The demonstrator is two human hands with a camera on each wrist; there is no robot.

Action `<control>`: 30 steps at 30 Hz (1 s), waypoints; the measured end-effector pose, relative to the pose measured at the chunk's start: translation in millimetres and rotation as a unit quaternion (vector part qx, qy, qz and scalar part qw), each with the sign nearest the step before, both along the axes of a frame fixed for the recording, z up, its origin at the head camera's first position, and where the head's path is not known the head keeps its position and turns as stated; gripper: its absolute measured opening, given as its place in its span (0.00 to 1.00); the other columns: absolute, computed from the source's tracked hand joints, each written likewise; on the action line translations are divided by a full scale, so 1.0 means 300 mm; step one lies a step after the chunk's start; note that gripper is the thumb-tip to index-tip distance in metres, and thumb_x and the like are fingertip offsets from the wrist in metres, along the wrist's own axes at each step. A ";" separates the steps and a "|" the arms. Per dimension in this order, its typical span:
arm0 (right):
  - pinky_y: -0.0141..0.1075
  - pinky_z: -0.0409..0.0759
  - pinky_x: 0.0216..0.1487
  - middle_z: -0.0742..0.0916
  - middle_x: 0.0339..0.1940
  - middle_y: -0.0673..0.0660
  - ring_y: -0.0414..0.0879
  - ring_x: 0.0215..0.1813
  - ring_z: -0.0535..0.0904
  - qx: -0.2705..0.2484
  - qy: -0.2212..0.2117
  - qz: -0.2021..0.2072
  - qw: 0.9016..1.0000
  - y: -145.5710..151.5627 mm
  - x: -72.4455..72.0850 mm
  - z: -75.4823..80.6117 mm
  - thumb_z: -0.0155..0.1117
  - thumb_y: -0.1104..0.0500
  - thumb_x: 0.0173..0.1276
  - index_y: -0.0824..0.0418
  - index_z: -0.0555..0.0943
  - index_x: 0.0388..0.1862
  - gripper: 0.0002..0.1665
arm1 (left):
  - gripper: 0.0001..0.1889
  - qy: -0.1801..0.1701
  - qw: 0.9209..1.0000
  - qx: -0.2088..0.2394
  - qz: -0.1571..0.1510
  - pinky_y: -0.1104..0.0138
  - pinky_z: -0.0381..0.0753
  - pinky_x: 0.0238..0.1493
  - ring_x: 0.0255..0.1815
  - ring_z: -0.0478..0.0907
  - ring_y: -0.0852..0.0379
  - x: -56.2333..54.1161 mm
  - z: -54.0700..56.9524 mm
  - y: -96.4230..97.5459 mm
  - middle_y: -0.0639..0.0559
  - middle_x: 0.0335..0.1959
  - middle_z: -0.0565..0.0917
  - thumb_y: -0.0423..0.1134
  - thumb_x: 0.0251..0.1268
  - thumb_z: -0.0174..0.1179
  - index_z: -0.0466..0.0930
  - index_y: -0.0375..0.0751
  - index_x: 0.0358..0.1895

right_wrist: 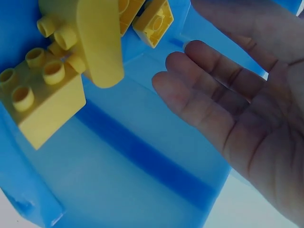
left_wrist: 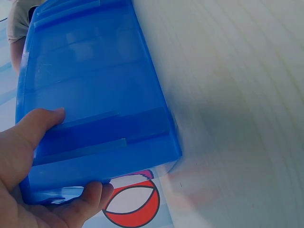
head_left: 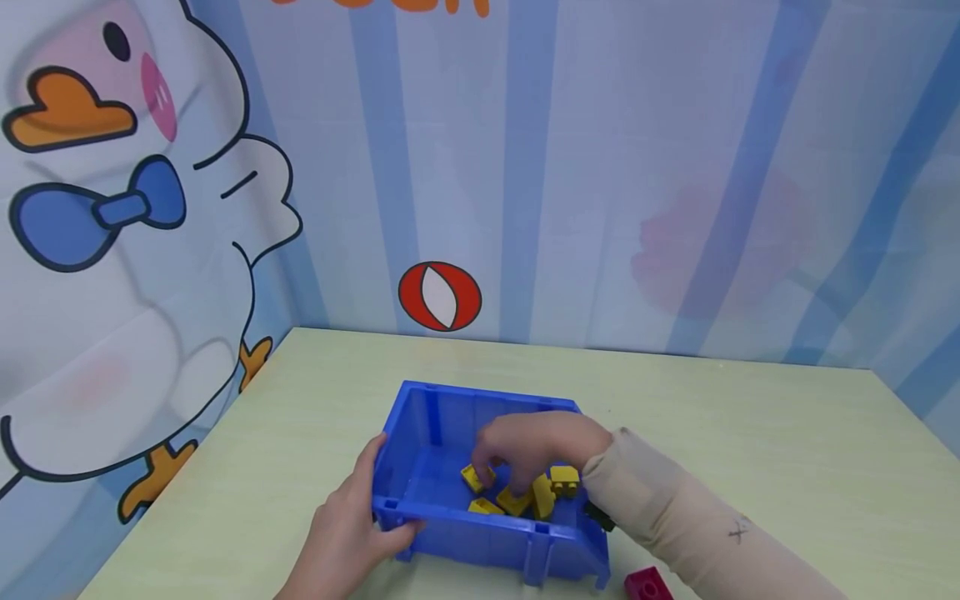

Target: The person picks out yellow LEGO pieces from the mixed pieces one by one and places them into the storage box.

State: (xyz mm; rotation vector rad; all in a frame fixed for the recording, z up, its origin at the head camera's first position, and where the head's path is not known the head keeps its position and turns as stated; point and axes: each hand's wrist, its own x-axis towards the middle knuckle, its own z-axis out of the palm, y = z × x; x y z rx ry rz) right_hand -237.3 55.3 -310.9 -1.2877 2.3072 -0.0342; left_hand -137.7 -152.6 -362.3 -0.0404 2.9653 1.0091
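Observation:
A blue plastic bin (head_left: pixel 480 537) stands on the table with several yellow toy building bricks (head_left: pixel 543 497) inside. My left hand (head_left: pixel 341 521) grips the bin's left end. Its thumb lies on the outer front wall, and the other fingers wrap round the side, as the left wrist view shows too (left_wrist: pixel 28 171). Reaching over the right side, my right hand (head_left: pixel 521 446) is down inside the bin among the bricks. In the right wrist view, loosely bent fingers (right_wrist: pixel 204 102) show beside a yellow studded brick (right_wrist: pixel 57 104) and a rounded yellow one (right_wrist: pixel 99 42).
To the right of the bin, a red brick (head_left: pixel 648 585) lies near the front of the table (head_left: pixel 787 467). A dark brick (head_left: pixel 599 516) shows partly behind the right sleeve. Behind the table hangs a printed backdrop (head_left: pixel 465 167) with a cartoon duck.

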 end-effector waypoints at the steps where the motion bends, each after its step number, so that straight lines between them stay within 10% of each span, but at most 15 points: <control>1: 0.27 0.73 0.41 0.79 0.36 0.45 0.38 0.38 0.72 0.000 0.001 -0.002 1.000 0.004 0.002 0.002 0.70 0.67 0.54 0.54 0.82 0.36 0.12 | 0.54 -0.002 1.000 0.001 0.000 0.44 0.75 0.49 0.56 0.71 0.33 -0.001 0.000 0.000 0.32 0.60 0.71 0.47 0.41 0.75 0.48 0.39 0.71; 30: 0.27 0.73 0.36 0.77 0.32 0.48 0.41 0.36 0.71 -0.042 -0.004 -0.039 0.998 0.149 0.038 0.067 0.70 0.68 0.53 0.54 0.81 0.33 0.11 | 0.55 -0.007 1.000 0.000 0.000 0.44 0.75 0.50 0.57 0.71 0.34 -0.001 0.002 0.002 0.32 0.61 0.70 0.47 0.41 0.75 0.48 0.39 0.71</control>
